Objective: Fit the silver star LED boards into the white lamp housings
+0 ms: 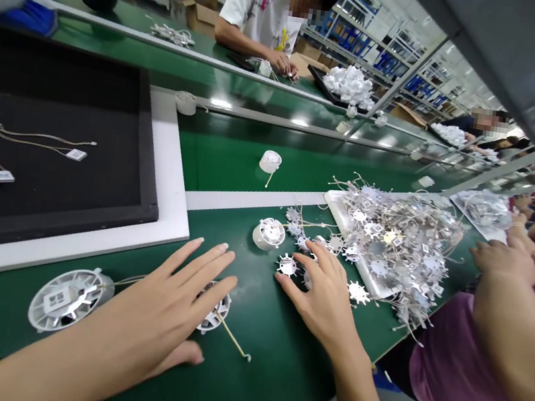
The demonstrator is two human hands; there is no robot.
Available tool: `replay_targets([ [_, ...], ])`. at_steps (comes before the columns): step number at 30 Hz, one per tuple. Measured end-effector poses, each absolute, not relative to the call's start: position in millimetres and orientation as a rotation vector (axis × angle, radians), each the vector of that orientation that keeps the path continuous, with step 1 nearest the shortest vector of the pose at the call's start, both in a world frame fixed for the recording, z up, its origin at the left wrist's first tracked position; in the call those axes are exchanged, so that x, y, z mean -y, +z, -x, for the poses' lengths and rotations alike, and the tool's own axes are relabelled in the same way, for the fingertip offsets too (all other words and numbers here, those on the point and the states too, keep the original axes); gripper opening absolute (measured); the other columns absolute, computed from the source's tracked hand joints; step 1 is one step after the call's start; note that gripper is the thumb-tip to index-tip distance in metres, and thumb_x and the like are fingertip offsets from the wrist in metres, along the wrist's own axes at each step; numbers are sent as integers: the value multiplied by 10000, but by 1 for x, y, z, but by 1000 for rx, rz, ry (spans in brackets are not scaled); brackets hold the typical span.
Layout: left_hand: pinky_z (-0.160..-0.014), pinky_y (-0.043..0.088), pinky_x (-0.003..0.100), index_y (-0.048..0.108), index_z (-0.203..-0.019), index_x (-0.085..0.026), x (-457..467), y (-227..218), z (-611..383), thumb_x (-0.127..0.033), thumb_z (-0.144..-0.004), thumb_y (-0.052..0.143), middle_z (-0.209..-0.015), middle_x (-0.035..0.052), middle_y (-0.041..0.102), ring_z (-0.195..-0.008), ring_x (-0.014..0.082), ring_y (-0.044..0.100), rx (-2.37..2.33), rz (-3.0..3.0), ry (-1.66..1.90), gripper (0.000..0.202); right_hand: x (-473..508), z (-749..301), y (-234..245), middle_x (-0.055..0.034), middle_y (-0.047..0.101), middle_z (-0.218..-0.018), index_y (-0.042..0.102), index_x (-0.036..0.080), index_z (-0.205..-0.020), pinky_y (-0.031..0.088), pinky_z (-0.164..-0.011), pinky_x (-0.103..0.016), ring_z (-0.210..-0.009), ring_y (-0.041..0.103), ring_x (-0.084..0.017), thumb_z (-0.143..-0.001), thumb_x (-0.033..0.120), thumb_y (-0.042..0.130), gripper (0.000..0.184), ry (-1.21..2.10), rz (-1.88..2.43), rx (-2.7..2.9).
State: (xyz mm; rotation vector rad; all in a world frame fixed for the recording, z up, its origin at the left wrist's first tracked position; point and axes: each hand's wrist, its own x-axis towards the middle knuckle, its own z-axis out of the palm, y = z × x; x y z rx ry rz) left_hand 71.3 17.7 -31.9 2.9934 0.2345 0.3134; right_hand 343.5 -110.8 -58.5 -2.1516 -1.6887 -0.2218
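My left hand lies flat on the green bench, fingers stretched out, resting over a small white round housing whose thin wire trails to the right. My right hand reaches forward with its fingers spread, fingertips touching small silver star-shaped boards at the near edge of a big tangled pile of such wired boards. Another white round housing stands just beyond and between my hands. A larger white finned housing lies to the left of my left hand.
A black tray with a few wired parts fills the left. A white housing sits on the green belt beyond. A neighbour in a pink top works at my right; another person in a white shirt works across.
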Motion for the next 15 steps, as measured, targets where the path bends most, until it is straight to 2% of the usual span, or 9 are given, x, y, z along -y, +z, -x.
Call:
replay_targets([
  [2, -1204, 405, 612, 463, -1546, -161, -24, -24, -66, -531, -784, 878, -1613, 216, 462, -1480, 436, 449, -166, -2982, 322, 942, 110, -340, -50, -186, 693, -1358, 748, 192, -1080, 479, -1059, -705, -1355, 585, -423, -908, 569, 701, 417, -119, 2054, 1623],
  [3, -1189, 429, 606, 428, -1570, -162, -27, -19, -64, -529, -818, 852, -1625, 216, 444, -1480, 435, 449, -164, -2981, 346, 938, 111, -338, -45, -174, 703, -1345, 746, 202, -1074, 507, -1045, -678, -1330, 611, -405, -904, 550, 714, 388, -48, 2003, 1568],
  [7, -1181, 449, 587, 470, -1534, -159, -34, -8, -59, -450, -995, 664, -1592, 198, 499, -1463, 401, 485, -273, -2941, 493, 642, 113, -327, -27, -123, 760, -1253, 718, 237, -1157, 612, -965, -501, -1178, 725, -305, -927, 414, 724, 290, 164, 1766, 1419],
  [9, -1178, 461, 570, 505, -1500, -189, -34, -4, -59, -402, -1033, 602, -1567, 163, 537, -1440, 376, 519, -356, -2852, 535, 523, 111, -316, -20, -111, 767, -1243, 697, 248, -1222, 620, -971, -480, -1179, 728, -291, -923, 375, 738, 328, 176, 1644, 1465],
  [11, -1125, 530, 505, 516, -1484, -247, -31, 2, -59, -394, -1040, 578, -1532, 111, 578, -1388, 341, 579, -416, -2699, 525, 471, 106, -303, -14, -102, 754, -1278, 674, 257, -1270, 613, -1005, -474, -1221, 709, -281, -918, 352, 752, 373, 178, 1547, 1527],
  [13, -1023, 607, 399, 511, -1479, -310, -29, 9, -58, -417, -1035, 579, -1487, 59, 618, -1317, 295, 643, -447, -2510, 477, 462, 102, -289, -8, -94, 747, -1292, 653, 257, -1300, 616, -1014, -450, -1231, 704, -263, -918, 337, 755, 403, 195, 1491, 1579],
  [15, -945, 633, 314, 532, -1455, -356, -27, 17, -58, -431, -1027, 587, -1404, 15, 677, -1222, 242, 701, -494, -2314, 445, 438, 97, -276, -1, -94, 751, -1283, 637, 242, -1313, 621, -1014, -430, -1224, 708, -249, -925, 324, 745, 411, 183, 1472, 1649],
])
